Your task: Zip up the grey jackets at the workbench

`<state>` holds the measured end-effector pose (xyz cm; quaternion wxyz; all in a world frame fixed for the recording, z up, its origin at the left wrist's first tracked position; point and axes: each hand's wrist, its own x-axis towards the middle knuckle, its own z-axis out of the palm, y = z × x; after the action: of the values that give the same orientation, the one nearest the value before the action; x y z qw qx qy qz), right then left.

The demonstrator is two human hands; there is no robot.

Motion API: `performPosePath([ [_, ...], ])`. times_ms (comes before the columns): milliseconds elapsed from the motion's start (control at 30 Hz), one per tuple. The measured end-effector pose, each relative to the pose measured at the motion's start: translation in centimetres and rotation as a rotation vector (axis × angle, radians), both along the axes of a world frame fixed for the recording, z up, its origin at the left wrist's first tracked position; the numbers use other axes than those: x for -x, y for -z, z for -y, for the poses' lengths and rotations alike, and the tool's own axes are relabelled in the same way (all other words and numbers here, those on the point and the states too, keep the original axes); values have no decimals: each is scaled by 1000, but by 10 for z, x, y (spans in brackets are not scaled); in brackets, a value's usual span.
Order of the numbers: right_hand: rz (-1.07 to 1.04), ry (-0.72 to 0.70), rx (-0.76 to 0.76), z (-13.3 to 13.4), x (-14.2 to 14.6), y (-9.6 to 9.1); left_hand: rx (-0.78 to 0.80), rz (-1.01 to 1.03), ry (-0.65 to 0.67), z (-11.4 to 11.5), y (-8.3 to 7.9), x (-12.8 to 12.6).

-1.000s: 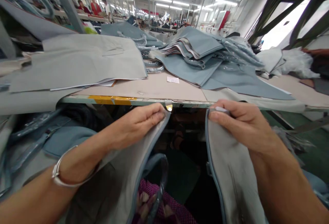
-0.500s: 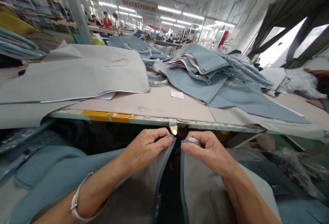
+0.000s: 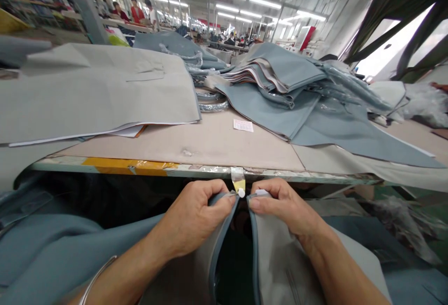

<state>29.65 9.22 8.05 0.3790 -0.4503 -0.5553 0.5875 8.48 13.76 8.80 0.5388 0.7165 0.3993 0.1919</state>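
Note:
My left hand (image 3: 203, 214) pinches the top corner of a blue-grey panel (image 3: 219, 244) with a grey inner face and a bound edge. My right hand (image 3: 283, 207) grips the matching corner of another such panel (image 3: 276, 258) between thumb and fingers. A dark gap runs down between the two bound edges; whether they join lower down is out of view. Just above the gap, a small pale-tipped tab (image 3: 240, 187) hangs from the table edge (image 3: 206, 170), close to my left fingertips. Blue-grey material (image 3: 80, 244) spreads beneath my left forearm.
A large light-grey sheet (image 3: 105, 90) lies on the table at left. Folded blue-grey panels (image 3: 287, 69) and plastic-wrapped tubes (image 3: 213, 104) are piled behind. A small printed label (image 3: 242, 125) lies on the tabletop (image 3: 175, 142). People (image 3: 137, 12) stand far off at left.
Both hands have shifted slightly lower in view, still holding the corners. The left corner now sits right beside the hanging tab. The whole view has tilted and moved a little.

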Motion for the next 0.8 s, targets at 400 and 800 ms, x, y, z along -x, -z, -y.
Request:
performPosePath([
  [400,-18,-80,25,-12,-2,2,157,15,-10,-6,2,-1],
  [800,-30,-92,37,-14,-2,2,251,75,-12,-10,8,-4],
])
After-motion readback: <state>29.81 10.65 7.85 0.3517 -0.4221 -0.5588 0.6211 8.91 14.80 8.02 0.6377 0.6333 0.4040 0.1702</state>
